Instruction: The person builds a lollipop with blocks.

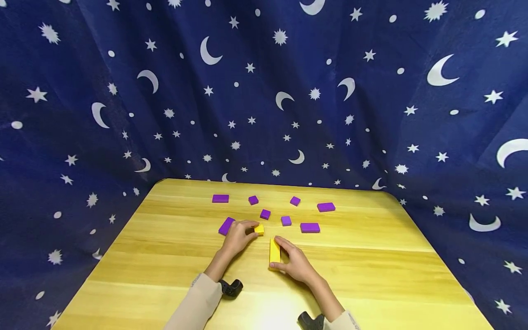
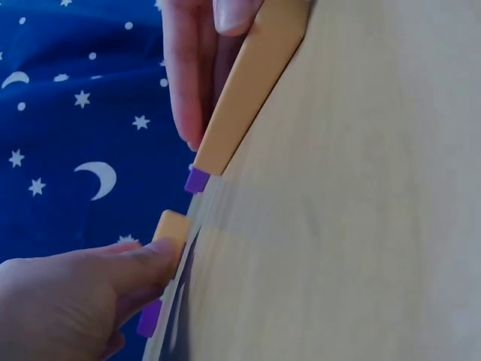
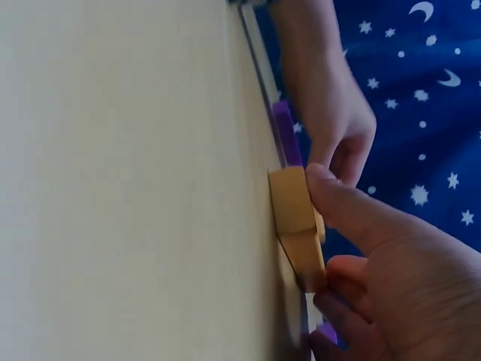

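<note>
On the wooden table (image 1: pixel 371 270) my left hand (image 1: pixel 238 236) pinches a small yellow cube (image 1: pixel 259 229) with its fingertips; the left wrist view shows the same cube (image 2: pixel 170 229) under my fingers. My right hand (image 1: pixel 294 263) grips a long yellow block (image 1: pixel 274 252) that lies flat, thumb on one side and fingers on the other. The right wrist view shows that block (image 3: pixel 297 222) held against the tabletop. The two yellow pieces lie a short gap apart.
Several purple blocks lie beyond the hands: long ones (image 1: pixel 220 198), (image 1: pixel 326 207), (image 1: pixel 310 227), (image 1: pixel 226 226) and small cubes (image 1: pixel 253 200), (image 1: pixel 294 200), (image 1: pixel 265 214), (image 1: pixel 286 221). A dark blue star-and-moon cloth (image 1: pixel 264 91) hangs behind and around the table.
</note>
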A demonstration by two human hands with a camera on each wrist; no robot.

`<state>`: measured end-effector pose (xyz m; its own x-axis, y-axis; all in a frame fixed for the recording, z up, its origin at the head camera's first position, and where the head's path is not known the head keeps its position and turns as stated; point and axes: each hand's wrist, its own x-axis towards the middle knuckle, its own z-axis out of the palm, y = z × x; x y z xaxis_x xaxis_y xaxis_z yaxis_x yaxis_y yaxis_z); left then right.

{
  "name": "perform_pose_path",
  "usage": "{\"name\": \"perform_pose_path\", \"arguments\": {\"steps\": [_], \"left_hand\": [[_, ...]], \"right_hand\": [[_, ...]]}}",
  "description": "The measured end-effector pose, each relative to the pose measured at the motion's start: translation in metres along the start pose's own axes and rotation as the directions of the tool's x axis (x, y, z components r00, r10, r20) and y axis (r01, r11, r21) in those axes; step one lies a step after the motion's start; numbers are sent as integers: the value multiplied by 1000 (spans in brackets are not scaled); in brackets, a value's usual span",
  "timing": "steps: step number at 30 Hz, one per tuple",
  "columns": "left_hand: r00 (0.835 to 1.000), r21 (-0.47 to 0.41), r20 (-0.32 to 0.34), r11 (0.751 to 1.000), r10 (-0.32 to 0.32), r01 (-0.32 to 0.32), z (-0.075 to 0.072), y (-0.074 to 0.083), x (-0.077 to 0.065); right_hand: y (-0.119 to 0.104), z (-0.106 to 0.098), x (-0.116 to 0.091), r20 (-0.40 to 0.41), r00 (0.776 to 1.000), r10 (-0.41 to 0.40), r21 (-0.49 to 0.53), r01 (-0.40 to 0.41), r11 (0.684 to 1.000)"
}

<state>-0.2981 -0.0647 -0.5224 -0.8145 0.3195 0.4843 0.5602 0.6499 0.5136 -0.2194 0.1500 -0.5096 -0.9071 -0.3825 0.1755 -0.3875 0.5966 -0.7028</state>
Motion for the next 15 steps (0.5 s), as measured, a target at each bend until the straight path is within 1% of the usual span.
{"name": "perform_pose_path", "arguments": {"steps": [3, 5, 9, 13, 15], "left_hand": [[1000, -9, 20, 1000, 16, -16, 1, 0, -4], [998, -37, 43, 999, 36, -35, 2, -1, -7], [992, -82, 100, 994, 78, -70, 5, -1, -9], [987, -110, 134, 991, 93, -79, 7, 1, -8], [987, -135, 143, 989, 78, -59, 7, 1, -9]], "right_hand": [[-6, 5, -8, 7, 1000, 6, 9, -6, 1000], [-9, 9, -13, 12, 1000, 14, 11, -14, 1000], [-11, 11, -15, 6, 1000, 19, 14, -19, 1000], [-11, 8, -15, -15, 1000, 24, 41, -23, 999], [-10, 6, -17, -19, 999, 35, 66, -34, 997]]}}
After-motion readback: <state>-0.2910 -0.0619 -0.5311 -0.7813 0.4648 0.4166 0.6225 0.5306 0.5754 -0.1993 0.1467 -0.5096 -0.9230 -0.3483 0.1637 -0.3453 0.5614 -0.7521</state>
